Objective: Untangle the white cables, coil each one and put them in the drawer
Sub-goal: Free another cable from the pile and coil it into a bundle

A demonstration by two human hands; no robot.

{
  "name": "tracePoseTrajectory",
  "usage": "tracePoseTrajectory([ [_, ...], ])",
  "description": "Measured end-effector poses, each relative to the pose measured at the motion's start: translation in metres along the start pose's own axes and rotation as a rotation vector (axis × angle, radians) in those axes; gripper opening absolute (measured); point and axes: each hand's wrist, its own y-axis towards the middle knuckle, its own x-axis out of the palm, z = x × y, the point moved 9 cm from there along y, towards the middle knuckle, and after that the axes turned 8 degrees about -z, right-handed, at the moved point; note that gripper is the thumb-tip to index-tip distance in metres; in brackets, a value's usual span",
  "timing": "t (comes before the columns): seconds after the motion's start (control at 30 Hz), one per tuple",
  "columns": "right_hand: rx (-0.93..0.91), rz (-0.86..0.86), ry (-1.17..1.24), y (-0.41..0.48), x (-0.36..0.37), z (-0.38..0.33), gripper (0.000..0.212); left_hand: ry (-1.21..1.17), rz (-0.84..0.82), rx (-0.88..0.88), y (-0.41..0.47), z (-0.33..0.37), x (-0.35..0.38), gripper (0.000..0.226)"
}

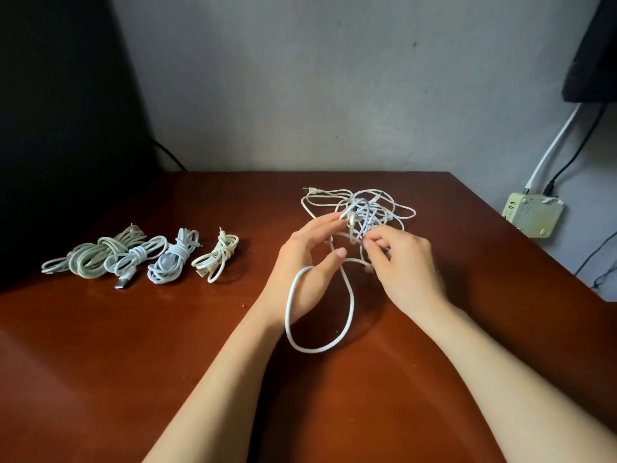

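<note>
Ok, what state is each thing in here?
tangled cables: knotted pile on the table
loose loop: uncoiled, draped over the left hand
four coiled cables: wound, in a row at left
left hand: open, fingertips touching the tangle
right hand: pinches a strand of the tangle

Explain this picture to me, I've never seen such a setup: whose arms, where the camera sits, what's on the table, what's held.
No machine here: these are a person's two bare hands, filmed by one wide-angle camera worn on the head, looking down. On the brown wooden table lie four coiled cable bundles at left and a tangle of white cables ahead. The right hand pinches strands of the tangle; the left hand, fingers fairly straight, touches it. No drawer shows.
</note>
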Motion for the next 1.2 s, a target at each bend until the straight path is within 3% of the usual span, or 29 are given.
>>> tracePoseTrajectory([
  [0.2, -0.017, -0.099, -0.007, 0.0, 0.003, -0.008, 0.022, 0.022, -0.032, -0.062, 0.0, -0.004, 0.003, 0.034],
  [0.37, -0.017, -0.055, -0.023, 0.0, 0.002, -0.008, 0.01, -0.011, -0.016, -0.04, -0.001, 0.0, 0.002, 0.032],
  [0.7, 0.144, -0.026, 0.33, 0.001, -0.002, 0.007, 0.018, -0.049, 0.157, -0.051, -0.003, -0.009, -0.014, 0.027],
  [0.9, 0.194, -0.007, 0.344, -0.001, -0.005, 0.007, 0.022, -0.072, 0.08, -0.009, -0.003, -0.001, -0.006, 0.024],
  [1.2, 0.272, 0.015, 0.481, -0.001, -0.008, 0.014, 0.025, -0.16, 0.008, -0.11, -0.004, -0.006, 0.004, 0.021],
])
